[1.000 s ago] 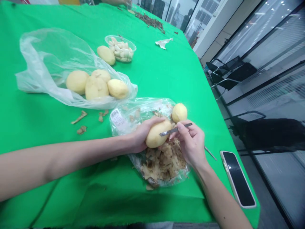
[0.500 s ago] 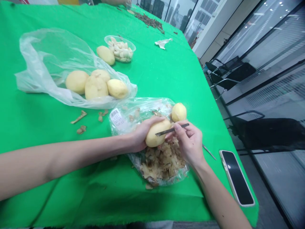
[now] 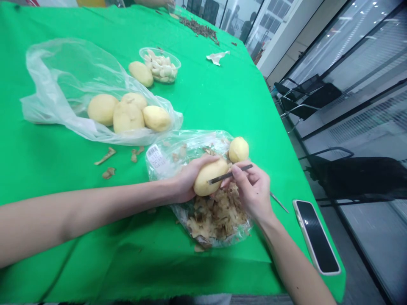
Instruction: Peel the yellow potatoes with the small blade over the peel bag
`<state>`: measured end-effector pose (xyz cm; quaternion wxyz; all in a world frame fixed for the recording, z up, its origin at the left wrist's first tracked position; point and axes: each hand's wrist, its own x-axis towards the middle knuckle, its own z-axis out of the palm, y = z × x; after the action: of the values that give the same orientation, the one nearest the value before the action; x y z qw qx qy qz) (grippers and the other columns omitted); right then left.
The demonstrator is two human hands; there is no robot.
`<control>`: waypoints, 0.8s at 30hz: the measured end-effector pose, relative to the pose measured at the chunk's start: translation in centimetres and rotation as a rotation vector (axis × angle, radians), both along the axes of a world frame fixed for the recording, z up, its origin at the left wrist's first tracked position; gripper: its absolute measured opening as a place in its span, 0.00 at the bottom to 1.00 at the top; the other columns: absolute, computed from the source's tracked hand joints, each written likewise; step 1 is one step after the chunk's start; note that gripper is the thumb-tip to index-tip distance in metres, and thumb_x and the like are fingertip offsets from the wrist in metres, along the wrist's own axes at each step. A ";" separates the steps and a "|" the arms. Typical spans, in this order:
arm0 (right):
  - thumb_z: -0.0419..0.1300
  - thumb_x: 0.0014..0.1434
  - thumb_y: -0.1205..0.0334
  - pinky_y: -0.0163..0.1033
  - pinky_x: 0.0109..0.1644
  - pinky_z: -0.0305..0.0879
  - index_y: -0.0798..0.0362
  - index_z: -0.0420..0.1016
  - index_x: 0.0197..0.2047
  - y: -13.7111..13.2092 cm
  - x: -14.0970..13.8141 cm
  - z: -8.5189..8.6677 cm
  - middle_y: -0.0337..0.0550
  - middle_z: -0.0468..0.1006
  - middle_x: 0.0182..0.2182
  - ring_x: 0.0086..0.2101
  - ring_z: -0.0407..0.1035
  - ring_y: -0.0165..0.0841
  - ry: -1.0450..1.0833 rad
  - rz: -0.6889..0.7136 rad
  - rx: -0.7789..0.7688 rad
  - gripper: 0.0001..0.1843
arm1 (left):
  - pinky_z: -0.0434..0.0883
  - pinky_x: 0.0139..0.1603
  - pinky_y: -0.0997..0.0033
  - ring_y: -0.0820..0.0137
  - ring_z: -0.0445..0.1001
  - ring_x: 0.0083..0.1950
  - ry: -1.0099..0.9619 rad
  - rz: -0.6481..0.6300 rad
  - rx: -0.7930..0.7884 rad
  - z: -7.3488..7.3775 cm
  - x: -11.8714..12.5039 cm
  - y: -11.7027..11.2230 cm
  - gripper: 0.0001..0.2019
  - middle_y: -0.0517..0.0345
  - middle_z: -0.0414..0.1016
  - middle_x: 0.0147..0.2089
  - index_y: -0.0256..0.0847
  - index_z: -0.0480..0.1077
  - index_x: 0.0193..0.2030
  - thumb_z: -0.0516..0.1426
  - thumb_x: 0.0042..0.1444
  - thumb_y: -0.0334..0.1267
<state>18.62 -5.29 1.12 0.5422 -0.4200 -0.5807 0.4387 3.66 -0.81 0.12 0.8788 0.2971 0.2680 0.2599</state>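
Observation:
A peeled potato is gripped by my left hand, thumb over its top. My right hand pinches a thin dark stick-like tool, whose tip rests at the potato's surface; I cannot make out whether it is a blade. Both hands are above a clear plastic bag bearing brown peelings and a barcode label. Just behind my right hand lies another peeled potato. A slim metal tool sticks out to the right of my right wrist.
Several peeled potatoes lie in an open plastic bag at the left. Behind them stand a bowl of pale cloves and a potato. A phone lies near the right table edge; a person's arm shows far back.
The tool's tip has shifted very slightly on the potato. Otherwise both hands and everything on the table stay in place.

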 end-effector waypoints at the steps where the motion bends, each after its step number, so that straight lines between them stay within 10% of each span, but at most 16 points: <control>1: 0.59 0.64 0.61 0.34 0.25 0.71 0.52 0.73 0.35 0.0 0.0 0.0 0.36 0.80 0.21 0.20 0.74 0.29 -0.004 0.000 0.003 0.06 | 0.63 0.18 0.76 0.72 0.67 0.21 -0.004 -0.004 0.003 0.0 0.0 0.0 0.21 0.53 0.69 0.21 0.34 0.69 0.25 0.48 0.59 0.49; 24: 0.62 0.60 0.58 0.36 0.24 0.73 0.52 0.72 0.31 0.4 -0.1 0.0 0.36 0.78 0.18 0.19 0.74 0.31 0.185 -0.103 -0.072 0.09 | 0.65 0.16 0.75 0.71 0.69 0.20 0.082 0.098 -0.098 0.4 -0.1 0.1 0.18 0.54 0.73 0.23 0.35 0.72 0.32 0.49 0.63 0.46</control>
<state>18.51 -4.90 1.12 0.5997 -0.4264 -0.4897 0.4677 3.59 -0.67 0.48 0.8668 0.2506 0.3305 0.2767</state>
